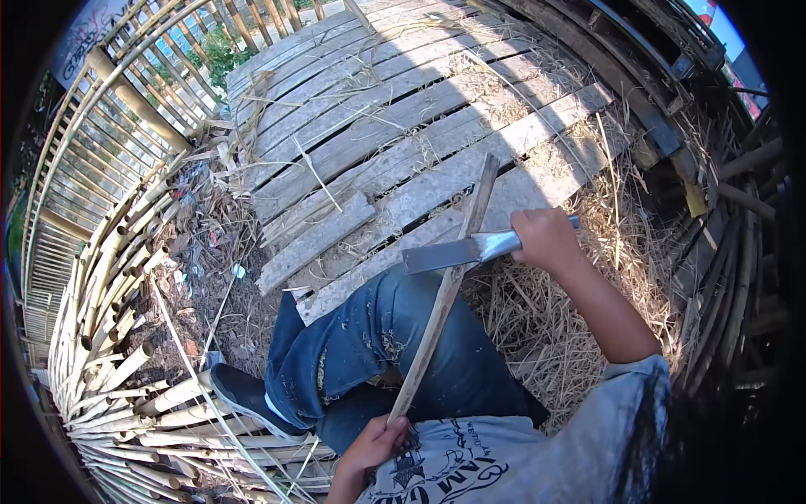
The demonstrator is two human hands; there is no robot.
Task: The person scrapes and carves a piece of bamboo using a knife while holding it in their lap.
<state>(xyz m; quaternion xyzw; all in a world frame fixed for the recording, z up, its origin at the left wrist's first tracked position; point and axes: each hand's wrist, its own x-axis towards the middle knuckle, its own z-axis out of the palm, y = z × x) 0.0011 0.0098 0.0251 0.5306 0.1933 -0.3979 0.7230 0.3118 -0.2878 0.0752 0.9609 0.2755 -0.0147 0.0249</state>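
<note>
My right hand [546, 241] is closed around the silver handle of a broad-bladed knife [438, 257]. Its flat, dark blade points left and lies across a long, narrow wooden stick [430, 344], apparently touching it. The lower end of that stick is gripped by my left hand [378, 443], close to my shirt front. From there the stick slants up over my jeans-covered leg [361, 336], and its upper end reaches over the wooden platform [369, 151]. Wood dust clings to the jeans.
A short board [315, 244] rests on the slatted platform among straw and shavings. Cut bamboo poles [168, 399] are piled at lower left, below a bamboo fence [101, 126]. Dry straw [546, 344] covers the ground at right, beside stacked timber [621, 76].
</note>
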